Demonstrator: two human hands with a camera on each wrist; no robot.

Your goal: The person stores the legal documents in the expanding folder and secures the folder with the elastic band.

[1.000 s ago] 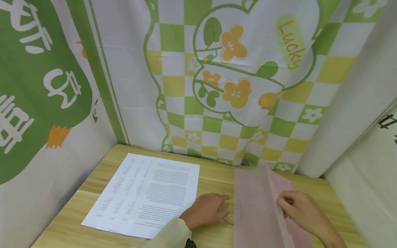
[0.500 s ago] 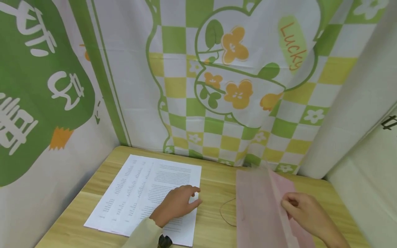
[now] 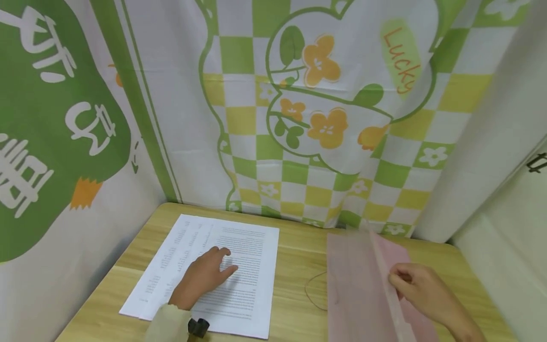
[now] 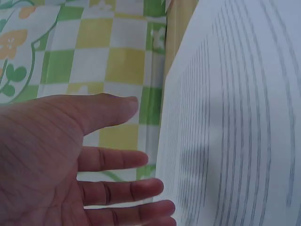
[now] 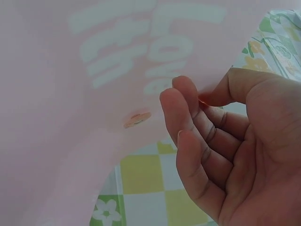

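My left hand (image 3: 204, 274) hovers over white printed sheets (image 3: 239, 301) at the left of the table, holding nothing. In the left wrist view, its fingers (image 4: 124, 190) extend toward the top page and the thumb stands apart from them. My right hand (image 3: 420, 289) pinches the edge of the raised flap of a pink translucent folder (image 3: 356, 289) at the right. White lettering and a small slot-like mark show on the flap (image 5: 51, 155) in the right wrist view. Some of the sheets are fanned out toward the left, their edges stepped.
A thin cord loop (image 3: 306, 290) lies by the folder's left edge. The wooden table (image 3: 299, 266) ends at the back against a green and yellow checked curtain (image 3: 295, 171). A dark watch-like object (image 3: 198, 327) is at my left wrist.
My left hand has moved left from beside the folder, over the tabletop, to above the printed sheets. My right hand keeps holding up the folder's flap.
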